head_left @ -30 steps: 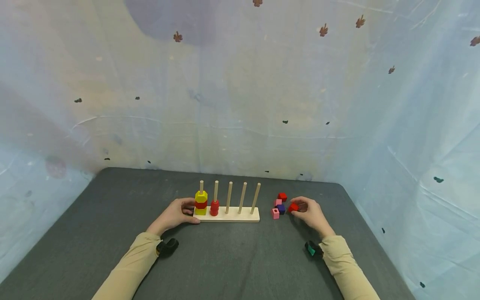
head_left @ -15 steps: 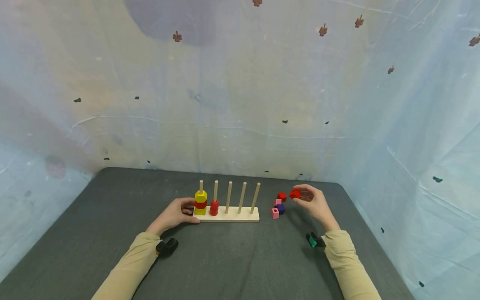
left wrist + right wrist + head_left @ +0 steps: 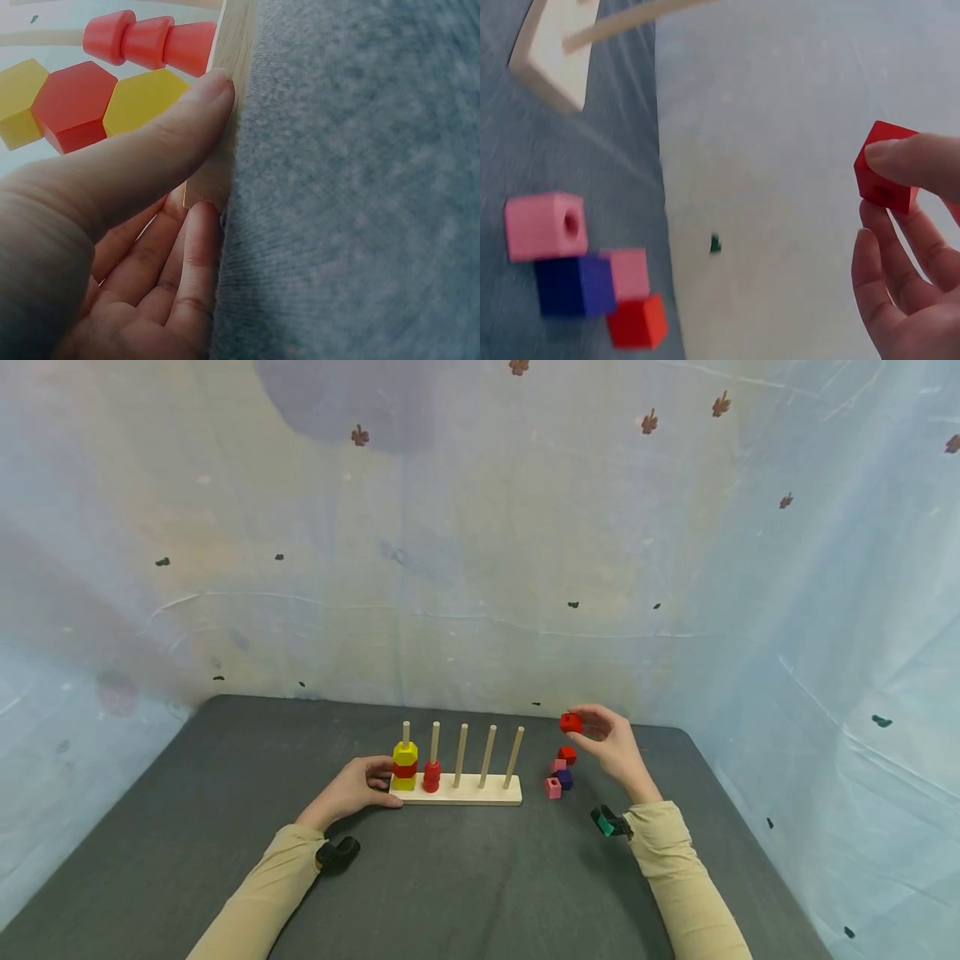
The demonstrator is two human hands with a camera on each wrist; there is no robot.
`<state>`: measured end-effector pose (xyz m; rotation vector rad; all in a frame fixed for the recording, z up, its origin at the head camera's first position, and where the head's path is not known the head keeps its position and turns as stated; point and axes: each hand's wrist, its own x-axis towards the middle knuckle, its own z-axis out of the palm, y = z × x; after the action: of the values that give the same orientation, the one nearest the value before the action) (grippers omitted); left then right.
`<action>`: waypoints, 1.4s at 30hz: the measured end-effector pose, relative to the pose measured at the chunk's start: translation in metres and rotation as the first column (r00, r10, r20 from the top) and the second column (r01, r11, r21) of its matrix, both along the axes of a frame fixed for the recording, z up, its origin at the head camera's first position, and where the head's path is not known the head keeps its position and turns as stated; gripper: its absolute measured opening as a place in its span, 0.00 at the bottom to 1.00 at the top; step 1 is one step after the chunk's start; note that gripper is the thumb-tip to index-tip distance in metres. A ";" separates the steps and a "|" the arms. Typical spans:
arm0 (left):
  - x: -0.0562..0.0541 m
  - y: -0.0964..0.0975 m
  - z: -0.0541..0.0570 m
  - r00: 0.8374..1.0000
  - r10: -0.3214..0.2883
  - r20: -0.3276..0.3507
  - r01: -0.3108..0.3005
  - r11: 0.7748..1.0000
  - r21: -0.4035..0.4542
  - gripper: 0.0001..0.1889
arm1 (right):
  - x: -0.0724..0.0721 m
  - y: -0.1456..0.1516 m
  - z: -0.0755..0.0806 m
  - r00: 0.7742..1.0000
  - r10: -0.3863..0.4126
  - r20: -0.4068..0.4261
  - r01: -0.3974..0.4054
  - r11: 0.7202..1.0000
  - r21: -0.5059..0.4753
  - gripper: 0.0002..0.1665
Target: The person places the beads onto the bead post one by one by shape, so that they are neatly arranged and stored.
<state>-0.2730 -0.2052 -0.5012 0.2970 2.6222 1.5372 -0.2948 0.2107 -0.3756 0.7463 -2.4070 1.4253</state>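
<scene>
A wooden peg stand (image 3: 465, 794) with several upright pegs stands on the table. Its leftmost peg bears yellow and red hexagonal beads (image 3: 73, 106); the peg beside that one carries small red beads (image 3: 146, 41). My left hand (image 3: 358, 792) grips the stand's left end, thumb along the front edge and fingers round the end. Raised above the table on the right, my right hand (image 3: 611, 747) pinches a red cube bead (image 3: 885, 176) between thumb and fingers. Below it lie another red cube (image 3: 567, 754), two pink cubes (image 3: 544, 226) and a dark blue cube (image 3: 574, 286).
The dark grey tabletop (image 3: 465, 877) ends at a pale hanging sheet (image 3: 450, 568) at the back and sides. Loose cubes lie just right of the stand. Each wrist wears a black strap (image 3: 337, 855).
My right hand has lifted the red cube from the table and carried it up and a little left, above the other cubes. The left hand keeps its grip on the stand.
</scene>
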 end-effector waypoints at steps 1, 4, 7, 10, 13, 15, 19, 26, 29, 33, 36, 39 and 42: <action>0.000 0.000 0.000 1.000 0.001 0.000 -0.001 1.000 -0.002 0.39 | 0.001 -0.005 0.004 1.000 0.002 -0.002 -0.002 1.000 0.003 0.22; 0.000 0.000 0.000 1.000 0.004 -0.003 -0.004 1.000 -0.006 0.39 | 0.002 -0.020 0.012 1.000 0.013 -0.013 -0.013 1.000 -0.001 0.22; 0.001 0.000 0.002 1.000 0.000 -0.005 0.000 1.000 -0.006 0.39 | 0.002 -0.033 0.018 0.999 0.043 -0.016 -0.043 0.999 -0.016 0.21; 0.001 0.000 0.002 1.000 -0.009 -0.005 0.009 1.000 -0.007 0.39 | 0.000 -0.045 0.024 0.996 0.081 -0.029 -0.082 0.996 -0.027 0.21; 0.001 0.000 0.002 1.000 -0.008 0.001 0.008 1.000 0.002 0.39 | 0.000 -0.055 0.028 0.992 0.118 -0.044 -0.120 0.992 -0.041 0.21; 0.001 0.000 0.002 1.000 -0.009 0.001 0.009 1.000 0.004 0.39 | 0.000 -0.062 0.031 0.989 0.141 -0.053 -0.144 0.988 -0.053 0.21; 0.000 0.000 0.001 1.000 -0.009 0.002 0.009 1.000 0.006 0.39 | 0.001 -0.074 0.037 0.983 0.175 -0.061 -0.178 0.982 -0.064 0.21; 0.001 0.000 0.001 1.000 -0.012 -0.008 0.012 1.000 0.001 0.39 | 0.006 -0.095 0.044 0.974 0.222 -0.051 -0.226 0.971 -0.083 0.20; 0.001 -0.001 0.000 1.000 -0.012 -0.009 0.012 1.000 -0.001 0.39 | 0.009 -0.104 0.045 0.967 0.252 -0.037 -0.255 0.962 -0.096 0.20; 0.001 -0.001 0.000 1.000 -0.007 -0.007 0.007 1.000 -0.003 0.39 | 0.013 -0.114 0.044 0.959 0.284 -0.014 -0.284 0.954 -0.100 0.20; 0.001 -0.001 0.000 1.000 -0.009 -0.005 0.009 1.000 -0.004 0.39 | 0.017 -0.121 0.043 0.958 0.286 -0.010 -0.286 0.955 -0.086 0.20; 0.000 -0.001 0.000 1.000 -0.010 -0.003 0.010 1.000 -0.002 0.39 | 0.020 -0.127 0.042 0.959 0.284 -0.013 -0.284 0.956 -0.070 0.21; 0.000 -0.002 0.000 1.000 -0.014 -0.006 0.014 1.000 0.002 0.39 | 0.022 -0.132 0.039 0.957 0.291 -0.019 -0.292 0.954 -0.063 0.21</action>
<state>-0.2727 -0.2070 -0.5009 0.3196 2.6175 1.5377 -0.2729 0.0790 -0.3369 1.1272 -2.3019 1.5928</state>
